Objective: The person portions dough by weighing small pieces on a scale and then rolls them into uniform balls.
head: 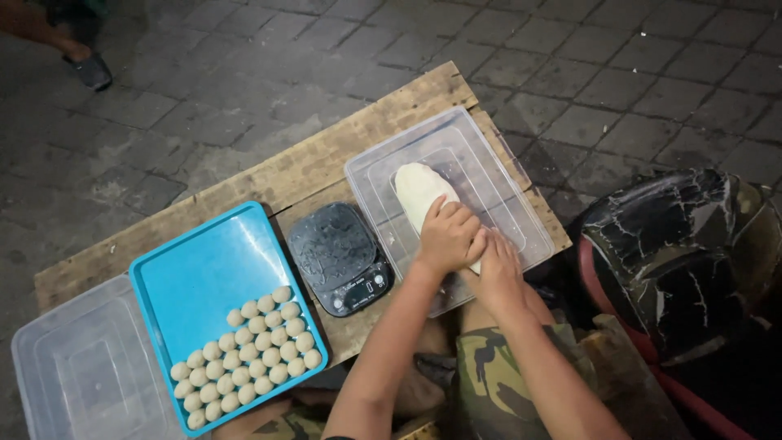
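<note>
A long lump of pale dough (pixel 417 191) lies on an upturned clear plastic lid (pixel 489 167) on a low wooden board. My left hand (pixel 446 236) presses down on the near end of the dough with fingers curled over it. My right hand (pixel 497 265) sits beside it, touching the left hand and the dough's near edge. A black kitchen scale (pixel 338 257) stands just left of the lid. A blue tray (pixel 204 273) holds several rows of small dough balls (pixel 248 354) in its near half.
A second clear plastic container (pixel 73 371) lies at the far left of the wooden board (pixel 326 155). A cracked black seat (pixel 684 253) is at the right. Another person's foot in a sandal (pixel 85 65) is on the paving at top left.
</note>
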